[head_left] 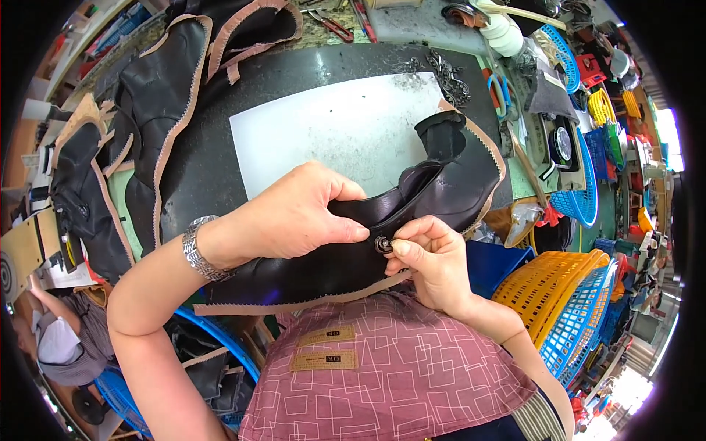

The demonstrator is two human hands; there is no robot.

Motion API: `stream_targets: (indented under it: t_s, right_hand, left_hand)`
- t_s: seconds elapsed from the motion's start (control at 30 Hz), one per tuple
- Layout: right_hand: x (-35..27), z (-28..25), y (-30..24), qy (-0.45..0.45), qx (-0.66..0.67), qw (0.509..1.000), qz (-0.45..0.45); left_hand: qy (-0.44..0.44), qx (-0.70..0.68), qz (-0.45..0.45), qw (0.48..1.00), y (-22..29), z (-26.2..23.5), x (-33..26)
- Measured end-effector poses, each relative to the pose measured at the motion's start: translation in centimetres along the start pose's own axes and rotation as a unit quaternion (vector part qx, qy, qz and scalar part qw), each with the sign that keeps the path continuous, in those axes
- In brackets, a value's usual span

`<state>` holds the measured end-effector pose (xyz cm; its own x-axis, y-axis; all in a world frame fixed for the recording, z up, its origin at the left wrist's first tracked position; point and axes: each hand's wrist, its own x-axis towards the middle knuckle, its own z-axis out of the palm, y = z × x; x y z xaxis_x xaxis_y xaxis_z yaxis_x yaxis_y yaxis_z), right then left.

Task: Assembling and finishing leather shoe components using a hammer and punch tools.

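Observation:
A black leather shoe upper (467,187) with pinkish zigzag-cut edges lies across the near side of the table, partly over my lap. My left hand (298,209) pinches its top edge between thumb and fingers; the fingertips are hidden behind the leather. Close beside that thumb, a small dark round metal buckle (383,244) sits against the upper's front side. My right hand (437,264) has its thumb and index finger closed at the buckle's right side. Whether a thin strap end is also between those fingers is too small to tell.
A white sheet (331,132) lies on the dark tabletop behind the upper. More black uppers (158,81) stand at the left. Small dark metal pieces (450,84) and scissors (500,95) are at the back right. An orange basket (551,287) stands right; another person (62,331) is lower left.

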<state>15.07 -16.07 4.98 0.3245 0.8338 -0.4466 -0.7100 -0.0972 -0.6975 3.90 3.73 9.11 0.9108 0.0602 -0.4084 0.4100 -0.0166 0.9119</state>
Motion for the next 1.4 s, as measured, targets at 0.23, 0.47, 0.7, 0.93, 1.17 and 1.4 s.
stream_targets:
  t_s: [0.23, 0.47, 0.7, 0.93, 1.17, 1.4]
  right_hand:
    - [-0.5, 0.4, -1.1, 0.042, -0.235, 0.965, -0.111]
    - [-0.3, 0.7, -1.7, 0.034, -0.329, 0.937, -0.116]
    - [0.1, 0.1, -2.1, 0.004, -0.338, 0.935, -0.102]
    - [0.5, -0.2, -1.2, 0.015, -0.247, 0.968, -0.037]
    - [0.6, -0.6, -0.7, -0.032, -0.454, 0.870, -0.189]
    - [0.8, -1.7, 0.7, -0.014, -0.326, 0.930, -0.171]
  left_hand:
    - [0.040, 0.139, 0.061, 0.988, 0.1, 0.9, 0.1]
    - [0.118, 0.244, 0.142, 0.952, -1.1, 3.1, 0.2]
    - [0.116, 0.212, 0.074, 0.968, -1.2, 3.1, 0.4]
    - [0.107, 0.111, 0.017, 0.988, -1.6, 3.5, 0.4]
    - [0.090, 0.050, 0.024, 0.994, -3.4, 4.5, 0.5]
    - [0.107, 0.057, 0.023, 0.992, -3.1, 4.5, 0.6]
